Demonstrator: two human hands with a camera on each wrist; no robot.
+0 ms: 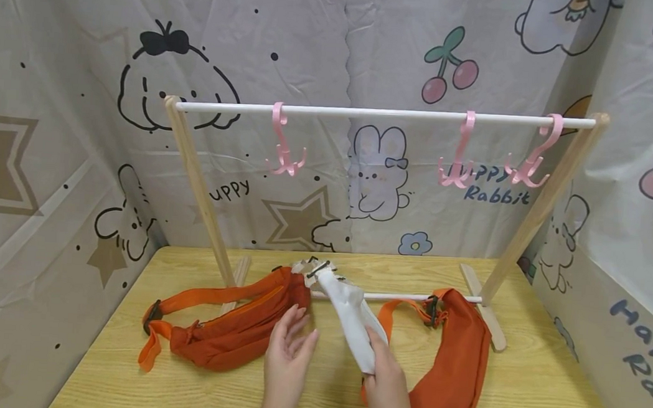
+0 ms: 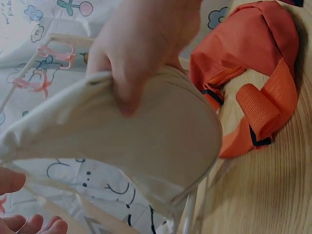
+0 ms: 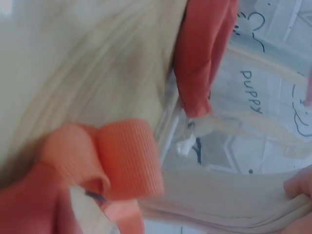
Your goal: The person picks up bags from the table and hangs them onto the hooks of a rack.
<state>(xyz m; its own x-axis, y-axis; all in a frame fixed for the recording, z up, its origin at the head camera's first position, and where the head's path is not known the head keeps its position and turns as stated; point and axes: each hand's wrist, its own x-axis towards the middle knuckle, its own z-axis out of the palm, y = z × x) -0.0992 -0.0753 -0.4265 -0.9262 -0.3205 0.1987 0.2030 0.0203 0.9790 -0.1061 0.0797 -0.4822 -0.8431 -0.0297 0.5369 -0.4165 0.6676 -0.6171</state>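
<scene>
My right hand (image 1: 387,382) grips one end of a white cloth item (image 1: 348,314), apparently a soft bag, whose other end reaches up and left. The left wrist view shows the thumb pressed over its cream fabric (image 2: 165,131). My left hand (image 1: 289,354) holds nothing; its fingers are loosely bent, apart from the white cloth and close to an orange waist bag (image 1: 234,335) on the left of the table. Beside and partly behind my right hand lies a second orange waist bag (image 1: 453,368), its webbing strap (image 2: 261,109) folded over.
A wooden-legged rack with a white rail (image 1: 366,113) stands at the back of the table (image 1: 126,354). Pink hooks hang from it, one left (image 1: 287,145) and two right (image 1: 461,156). A low white bar (image 1: 405,297) runs behind the bags. A printed curtain (image 1: 314,41) surrounds the table.
</scene>
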